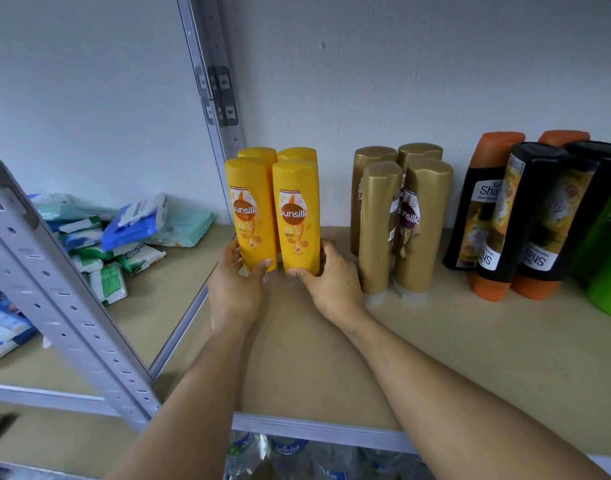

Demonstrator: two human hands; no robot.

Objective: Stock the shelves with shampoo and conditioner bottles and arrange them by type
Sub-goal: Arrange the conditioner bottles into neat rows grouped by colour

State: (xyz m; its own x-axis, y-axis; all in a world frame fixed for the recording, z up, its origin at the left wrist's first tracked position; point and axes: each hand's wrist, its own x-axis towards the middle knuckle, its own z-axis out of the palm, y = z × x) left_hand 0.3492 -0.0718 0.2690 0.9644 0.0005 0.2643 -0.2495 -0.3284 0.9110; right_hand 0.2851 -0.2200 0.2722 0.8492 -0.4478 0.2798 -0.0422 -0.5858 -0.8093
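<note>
Several yellow Sunsilk bottles stand in a tight block at the left end of the tan shelf [297, 341]. My left hand [236, 282] grips the base of the front left yellow bottle [250, 209]. My right hand [326, 278] grips the base of the front right yellow bottle [297, 213]. Two more yellow bottles [276, 154] stand right behind them. To the right stands a group of gold bottles [401, 216], then black bottles with orange caps [518, 216], then a green bottle [608, 265] at the frame's right edge.
A grey metal upright [217, 84] rises just left of the yellow bottles, and another slanted post [55, 289] crosses the left foreground. Soft packets in blue, green and white wrappers [117, 233] are piled on the neighbouring shelf to the left. Water bottles [290, 455] show below the shelf edge.
</note>
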